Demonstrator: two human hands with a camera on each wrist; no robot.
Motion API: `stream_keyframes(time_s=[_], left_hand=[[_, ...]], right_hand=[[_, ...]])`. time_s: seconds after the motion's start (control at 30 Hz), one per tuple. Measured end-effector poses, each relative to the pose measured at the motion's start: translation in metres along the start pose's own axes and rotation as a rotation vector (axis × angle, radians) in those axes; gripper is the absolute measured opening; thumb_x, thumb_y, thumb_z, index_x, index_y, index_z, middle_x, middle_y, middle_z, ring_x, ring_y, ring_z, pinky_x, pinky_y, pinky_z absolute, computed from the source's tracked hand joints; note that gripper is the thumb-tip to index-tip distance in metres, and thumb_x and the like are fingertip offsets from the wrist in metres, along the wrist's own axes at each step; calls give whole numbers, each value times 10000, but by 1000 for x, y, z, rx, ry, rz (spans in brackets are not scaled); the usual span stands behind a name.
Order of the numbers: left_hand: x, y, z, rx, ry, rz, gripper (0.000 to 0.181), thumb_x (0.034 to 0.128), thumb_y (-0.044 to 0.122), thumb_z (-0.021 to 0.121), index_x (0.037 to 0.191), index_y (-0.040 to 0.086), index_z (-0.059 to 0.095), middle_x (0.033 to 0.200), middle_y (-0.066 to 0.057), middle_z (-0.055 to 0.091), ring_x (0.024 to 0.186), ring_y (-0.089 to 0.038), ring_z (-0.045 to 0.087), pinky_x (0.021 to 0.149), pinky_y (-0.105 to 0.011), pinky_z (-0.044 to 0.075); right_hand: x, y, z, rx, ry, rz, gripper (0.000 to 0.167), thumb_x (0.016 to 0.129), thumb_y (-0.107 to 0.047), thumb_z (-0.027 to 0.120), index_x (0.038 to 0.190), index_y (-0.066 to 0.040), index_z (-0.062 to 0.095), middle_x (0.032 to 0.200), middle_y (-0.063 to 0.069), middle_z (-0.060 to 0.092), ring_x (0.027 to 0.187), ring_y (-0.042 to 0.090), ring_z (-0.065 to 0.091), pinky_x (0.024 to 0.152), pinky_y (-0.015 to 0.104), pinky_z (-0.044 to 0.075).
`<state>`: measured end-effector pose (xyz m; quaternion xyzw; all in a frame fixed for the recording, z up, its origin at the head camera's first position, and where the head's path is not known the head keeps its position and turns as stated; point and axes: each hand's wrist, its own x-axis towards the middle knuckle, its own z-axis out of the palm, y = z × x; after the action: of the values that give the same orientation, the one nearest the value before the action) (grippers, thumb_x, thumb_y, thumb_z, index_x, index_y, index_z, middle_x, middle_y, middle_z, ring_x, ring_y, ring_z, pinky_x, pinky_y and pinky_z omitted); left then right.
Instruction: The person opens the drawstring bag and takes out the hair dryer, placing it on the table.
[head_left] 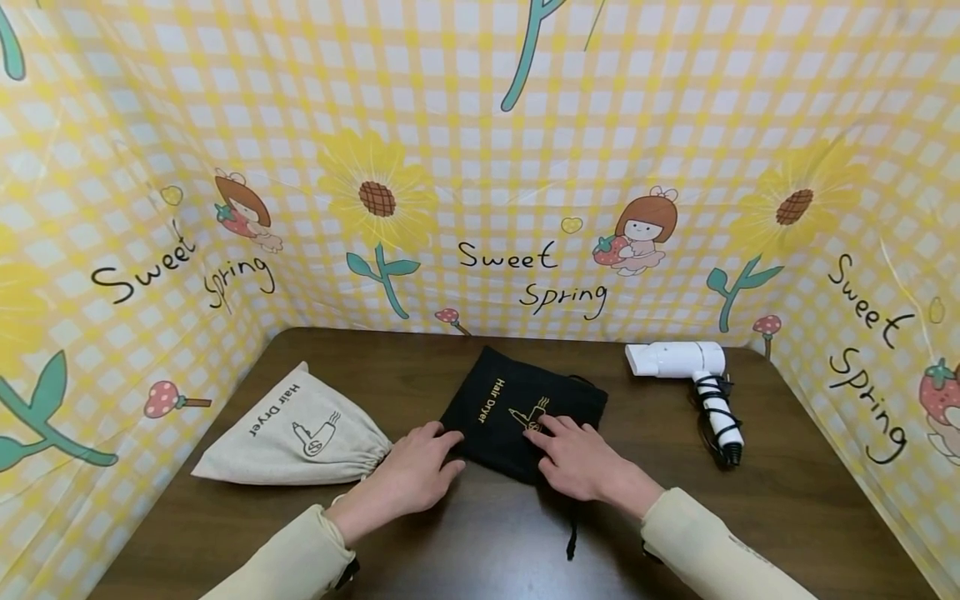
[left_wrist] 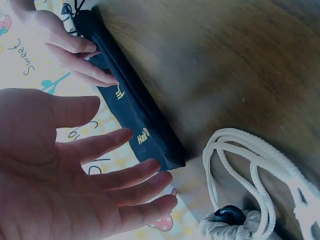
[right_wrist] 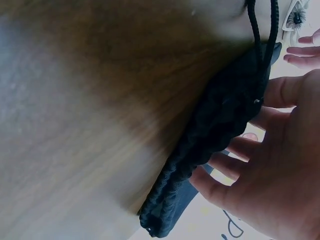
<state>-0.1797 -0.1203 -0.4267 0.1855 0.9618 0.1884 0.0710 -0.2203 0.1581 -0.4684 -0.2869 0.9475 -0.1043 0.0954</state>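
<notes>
A black drawstring pouch (head_left: 517,375) with gold "Hair Dryer" lettering and a dryer drawing lies flat in the middle of the table. My right hand (head_left: 585,458) rests its outstretched fingers on the pouch's right part. In the right wrist view those fingers (right_wrist: 230,165) lie along the gathered mouth of the pouch (right_wrist: 215,120), with black cords hanging from it. At the pouch's left edge is my left hand (head_left: 412,471), fingers loosely extended and holding nothing. In the left wrist view its palm (left_wrist: 60,175) faces the camera.
A cream "Hair Dryer" drawstring pouch (head_left: 315,433) lies at the left, its white cord (left_wrist: 240,145) and black cord stopper (left_wrist: 230,215) visible from the left wrist. A white hair dryer (head_left: 678,360), cable wound round its handle, lies at the right. Yellow checked cloth (head_left: 487,167) walls the table (head_left: 480,550).
</notes>
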Motion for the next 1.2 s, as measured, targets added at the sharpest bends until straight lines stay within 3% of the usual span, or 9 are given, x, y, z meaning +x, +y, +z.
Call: stream_keyframes(time_s=[0.6,0.93,1.2], left_hand=[[1,0,3,1,7,10,404,1013,217,706,1358,11,665,1357,-257,589,1258,-462,566,1038,-617,452],[0,1,2,8,17,36,406,1005,203,717,1353,0,664,1349,-273,593,1242,-479,577,1023,-621,461],[0,3,2,3,-3,19,408,1018,214,703,1367,7,658,1366,-265,585,1264,-474,564,1038,-620,449]], right_hand=[[-13,8,-3,24,27,72,510,1035,-228,542,1521,-73,553,1584,242,430,1437,444,406,1079,718,355],[-23,12,-2,-10,25,120,517,1045,-243,560,1537,-88,536,1594,235,421,1434,437,404,1071,698,372],[-32,18,-3,6,29,142,514,1040,-231,563,1530,-76,541,1591,243,421,1435,447,402,1069,707,368]])
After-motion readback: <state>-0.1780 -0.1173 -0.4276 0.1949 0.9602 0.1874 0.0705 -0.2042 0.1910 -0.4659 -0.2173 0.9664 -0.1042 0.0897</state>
